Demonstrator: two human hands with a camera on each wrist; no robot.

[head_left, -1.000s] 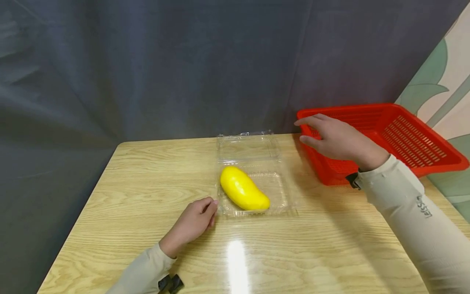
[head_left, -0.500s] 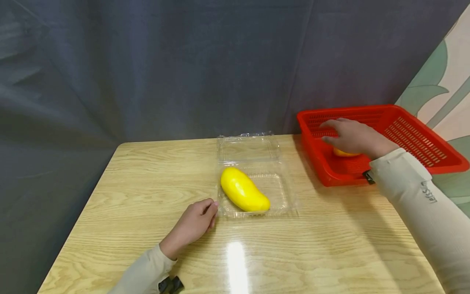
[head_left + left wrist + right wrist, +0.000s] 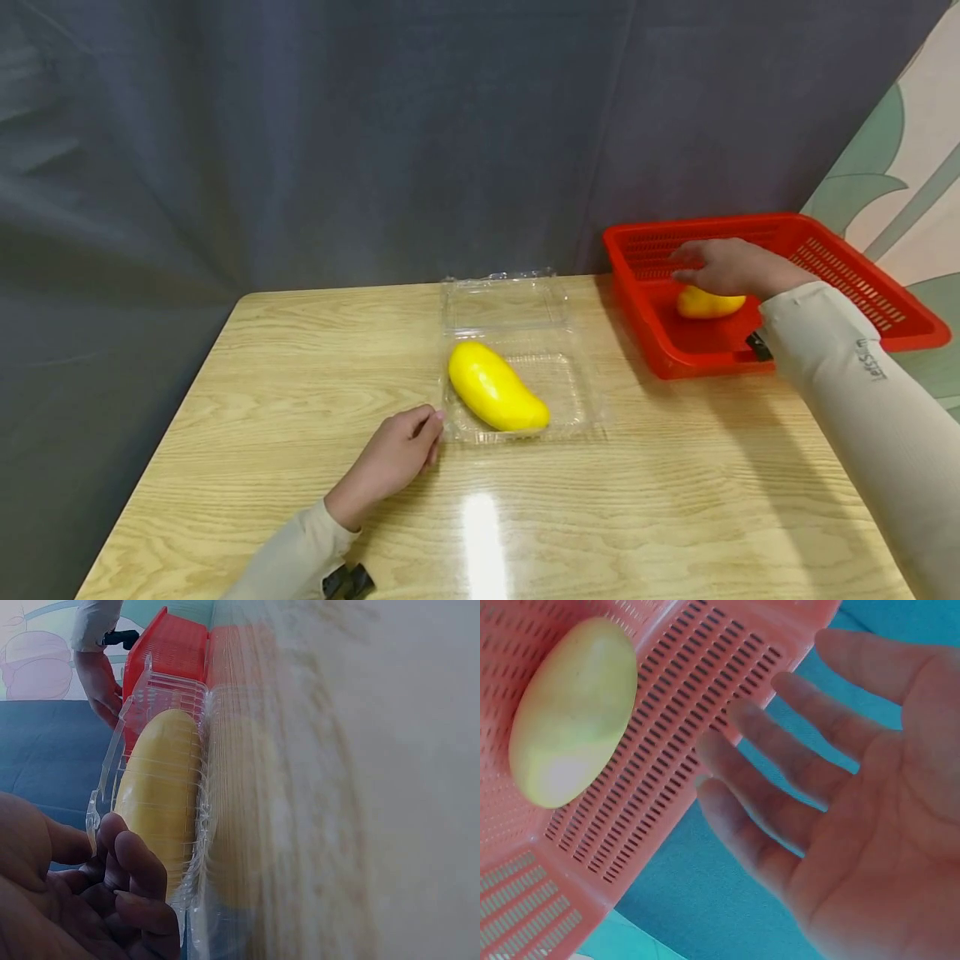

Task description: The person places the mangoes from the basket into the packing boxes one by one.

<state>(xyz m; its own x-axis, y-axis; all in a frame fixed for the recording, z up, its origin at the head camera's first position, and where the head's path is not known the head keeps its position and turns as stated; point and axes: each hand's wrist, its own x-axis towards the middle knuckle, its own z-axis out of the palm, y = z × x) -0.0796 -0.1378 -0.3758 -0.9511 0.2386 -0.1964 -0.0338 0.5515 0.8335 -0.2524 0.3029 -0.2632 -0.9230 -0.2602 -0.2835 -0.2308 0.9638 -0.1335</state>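
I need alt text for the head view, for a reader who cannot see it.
An open right hand hovers over a red basket where a yellow mango-shaped fruit lies, while the left hand holds the left edge of an open clear container with another yellow fruit inside. Behind the wooden table hangs a dark cloth.

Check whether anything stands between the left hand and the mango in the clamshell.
Yes, the side wall of the clear clamshell stands between the left hand and the mango; with the lid open, nothing visible covers the mango.

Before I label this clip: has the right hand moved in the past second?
Yes: in the head view, the right hand has shifted right against the basket.
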